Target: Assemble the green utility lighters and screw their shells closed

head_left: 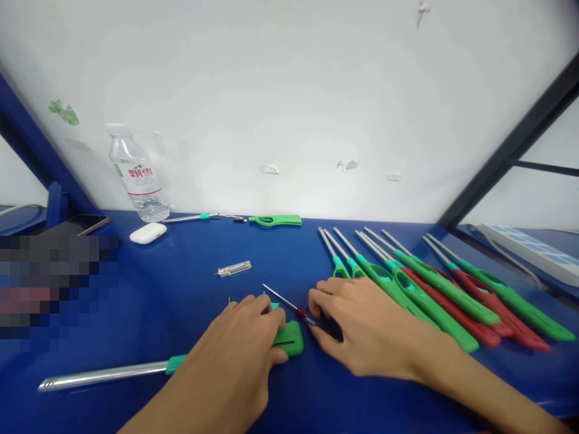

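My left hand [239, 343] lies closed over the handle of a green long-nosed lighter [289, 340], pressing it onto the blue table [181, 289]. The lighter's silver tube [104, 375] sticks out to the left. My right hand [362, 328] pinches a small screwdriver [289, 304] with a red collar, its thin shaft pointing up and left just above the lighter's handle end. The fingertips of both hands are close together.
A row of several green and red lighters [434, 289] lies right of my right hand. Farther back are a green handle [275, 220], a loose silver tube [190, 217], a small clear part [234, 269], a white earbud case [148, 232], a water bottle [138, 175] and a phone [79, 224].
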A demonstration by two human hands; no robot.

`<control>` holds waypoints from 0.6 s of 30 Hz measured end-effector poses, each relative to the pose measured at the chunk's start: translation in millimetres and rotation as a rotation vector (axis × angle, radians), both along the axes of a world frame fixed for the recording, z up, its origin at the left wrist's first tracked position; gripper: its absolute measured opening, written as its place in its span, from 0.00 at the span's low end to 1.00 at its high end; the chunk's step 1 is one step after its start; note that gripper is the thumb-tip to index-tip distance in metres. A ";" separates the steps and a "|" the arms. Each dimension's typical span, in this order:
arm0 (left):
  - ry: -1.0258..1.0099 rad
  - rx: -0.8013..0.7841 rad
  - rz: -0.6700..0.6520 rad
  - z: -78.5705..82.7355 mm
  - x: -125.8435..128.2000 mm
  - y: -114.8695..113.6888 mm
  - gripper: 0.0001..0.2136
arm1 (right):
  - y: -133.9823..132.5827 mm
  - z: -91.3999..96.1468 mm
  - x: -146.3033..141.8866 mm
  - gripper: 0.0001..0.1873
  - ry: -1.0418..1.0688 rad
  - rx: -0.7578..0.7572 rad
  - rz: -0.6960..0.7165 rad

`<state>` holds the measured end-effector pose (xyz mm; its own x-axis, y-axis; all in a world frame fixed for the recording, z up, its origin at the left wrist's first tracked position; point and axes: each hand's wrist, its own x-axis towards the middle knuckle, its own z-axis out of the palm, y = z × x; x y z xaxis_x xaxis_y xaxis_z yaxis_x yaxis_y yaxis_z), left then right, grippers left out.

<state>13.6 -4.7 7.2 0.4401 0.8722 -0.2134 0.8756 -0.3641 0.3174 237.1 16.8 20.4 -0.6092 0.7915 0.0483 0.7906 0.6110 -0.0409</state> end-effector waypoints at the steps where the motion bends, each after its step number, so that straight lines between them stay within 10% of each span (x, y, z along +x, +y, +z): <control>1: 0.003 -0.002 0.003 -0.1 0.0 -0.3 0.14 | 0.9 -0.4 0.1 0.06 0.000 0.008 -0.008; 8: 0.021 0.004 0.009 0.9 0.2 -0.5 0.14 | 11.8 9.5 12.4 0.02 0.450 0.019 -0.157; 18: 0.020 0.031 -0.092 -5.4 -0.1 -12.5 0.25 | -1.6 16.5 10.3 0.03 1.133 0.110 0.023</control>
<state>13.5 -17.2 1.8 0.5148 0.8346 -0.1961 0.8438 -0.4529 0.2877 247.3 15.2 36.9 -0.1852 0.7385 0.6484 0.3214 0.6690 -0.6702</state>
